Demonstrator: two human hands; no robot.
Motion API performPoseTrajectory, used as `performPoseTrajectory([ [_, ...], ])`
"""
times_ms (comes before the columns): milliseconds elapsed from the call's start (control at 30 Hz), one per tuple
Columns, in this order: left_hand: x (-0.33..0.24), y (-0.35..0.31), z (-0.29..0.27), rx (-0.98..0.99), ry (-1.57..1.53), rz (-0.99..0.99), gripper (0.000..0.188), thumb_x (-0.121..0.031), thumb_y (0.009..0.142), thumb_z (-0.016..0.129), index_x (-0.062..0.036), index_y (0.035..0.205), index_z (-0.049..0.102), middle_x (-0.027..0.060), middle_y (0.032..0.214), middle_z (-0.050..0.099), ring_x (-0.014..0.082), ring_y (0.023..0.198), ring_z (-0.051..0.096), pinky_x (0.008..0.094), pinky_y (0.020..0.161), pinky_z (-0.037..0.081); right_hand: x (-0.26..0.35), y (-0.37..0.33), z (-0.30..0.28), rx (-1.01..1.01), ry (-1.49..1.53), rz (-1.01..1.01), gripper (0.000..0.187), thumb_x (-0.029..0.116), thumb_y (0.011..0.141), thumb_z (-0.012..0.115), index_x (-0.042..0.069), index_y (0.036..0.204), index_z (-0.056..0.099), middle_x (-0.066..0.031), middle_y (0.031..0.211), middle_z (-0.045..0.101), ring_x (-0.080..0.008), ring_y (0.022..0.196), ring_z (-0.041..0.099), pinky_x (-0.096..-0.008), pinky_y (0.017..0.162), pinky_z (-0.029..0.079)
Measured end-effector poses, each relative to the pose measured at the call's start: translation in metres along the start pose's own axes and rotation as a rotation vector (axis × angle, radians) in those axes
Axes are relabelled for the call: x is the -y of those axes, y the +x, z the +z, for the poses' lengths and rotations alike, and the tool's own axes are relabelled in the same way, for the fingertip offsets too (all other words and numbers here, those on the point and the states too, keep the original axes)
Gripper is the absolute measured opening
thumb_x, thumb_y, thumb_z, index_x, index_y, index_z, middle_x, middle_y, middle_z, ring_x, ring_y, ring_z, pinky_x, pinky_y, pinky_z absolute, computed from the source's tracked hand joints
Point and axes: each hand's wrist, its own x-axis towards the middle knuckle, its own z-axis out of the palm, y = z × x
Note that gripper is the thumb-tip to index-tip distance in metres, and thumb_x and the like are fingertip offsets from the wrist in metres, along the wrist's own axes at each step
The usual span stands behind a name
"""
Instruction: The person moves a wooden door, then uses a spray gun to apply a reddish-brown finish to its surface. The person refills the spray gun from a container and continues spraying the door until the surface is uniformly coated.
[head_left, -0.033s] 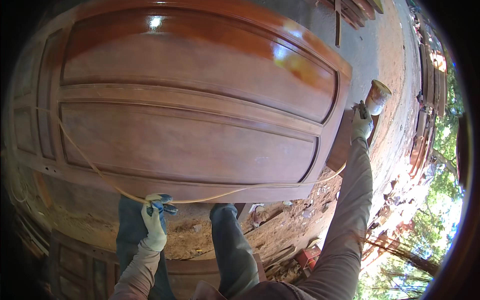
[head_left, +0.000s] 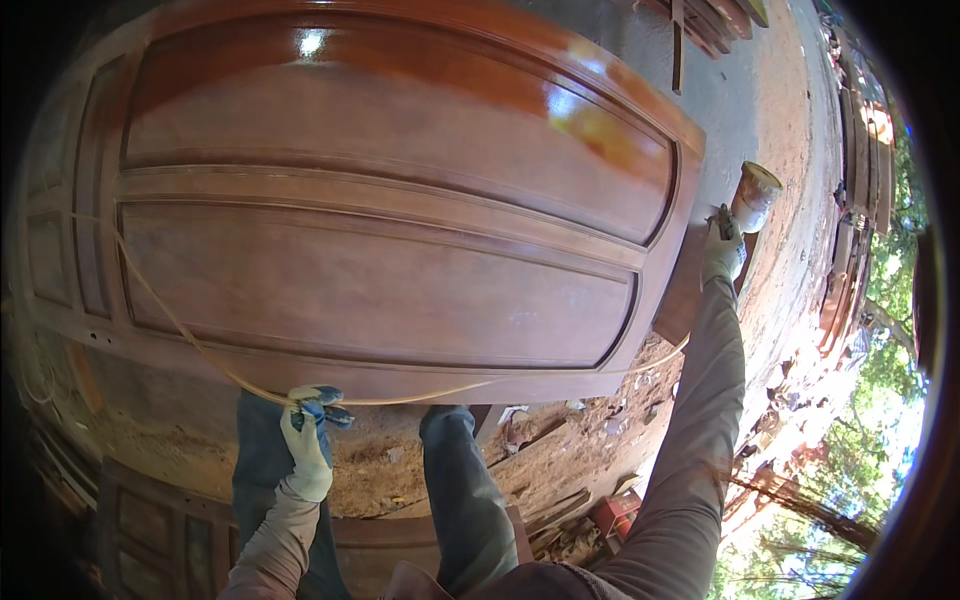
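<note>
A large brown panelled wooden door [head_left: 380,265] lies flat in front of me, its far part glossy orange-brown and its near part matt. My gloved right hand [head_left: 723,250] is beyond the door's right end, closed on a spray gun [head_left: 724,215] with a stained cup [head_left: 757,198]; its grip is mostly hidden by the glove. A thin yellowish air hose [head_left: 520,376] sags from near my right arm along the door's near edge, then crosses the door's left part. Closed around this hose, my left hand [head_left: 308,430], in a white and blue glove, is just above my left leg.
Another panelled door [head_left: 150,520] lies behind my legs at the lower left. A red box [head_left: 615,513] sits among wood scraps at the lower right. Boards [head_left: 715,22] are stacked at the far right, and more timber [head_left: 858,170] lines the right side.
</note>
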Motion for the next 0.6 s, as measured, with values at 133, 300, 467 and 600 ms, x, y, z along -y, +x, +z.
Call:
performPoseTrajectory([
  [133, -0.008, 0.011, -0.010, -0.108, -0.004, 0.075, 0.034, -0.036, 0.096, 0.059, -0.0037, 0.106, 0.055, 0.0106, 0.102, 0.063, 0.0145, 0.072, 0.063, 0.0271, 0.061, 0.053, 0.024, -0.033, 0.004, 0.107, 0.191, -0.119, 0.037, 0.023, 0.085, 0.069, 0.010, 0.119, 0.067, -0.0072, 0.097, 0.073, -0.0177, 0.082, 0.068, -0.0329, 0.074, 0.053],
  [300, -0.021, 0.028, -0.038, -0.308, -0.018, 0.196, 0.031, -0.031, 0.099, 0.055, -0.0013, 0.106, 0.056, 0.0108, 0.096, 0.066, 0.0131, 0.063, 0.062, 0.0257, 0.057, 0.053, 0.159, -0.105, 0.012, 0.339, 0.577, -0.117, 0.034, 0.016, 0.086, 0.071, 0.007, 0.118, 0.067, -0.0007, 0.083, 0.068, -0.0062, 0.059, 0.055, -0.0241, 0.051, 0.046],
  [467, -0.033, 0.037, -0.075, -0.469, -0.135, 0.255, 0.037, -0.037, 0.096, 0.059, -0.0014, 0.108, 0.057, 0.0076, 0.092, 0.066, 0.0092, 0.061, 0.057, 0.0217, 0.053, 0.048, 0.355, -0.188, 0.020, 0.541, 0.728, -0.270, 0.035, 0.019, 0.086, 0.073, 0.006, 0.118, 0.067, 0.0006, 0.078, 0.067, -0.0062, 0.058, 0.056, -0.0233, 0.052, 0.046],
  [600, -0.046, 0.039, -0.101, -0.531, -0.185, 0.221, 0.034, -0.035, 0.097, 0.058, -0.0027, 0.105, 0.057, 0.0086, 0.095, 0.066, 0.0093, 0.064, 0.058, 0.0203, 0.053, 0.046, 0.510, -0.260, 0.036, 0.700, 0.892, -0.441, 0.034, 0.019, 0.085, 0.072, 0.006, 0.116, 0.068, 0.0002, 0.076, 0.066, -0.0066, 0.060, 0.057, -0.0253, 0.054, 0.049],
])
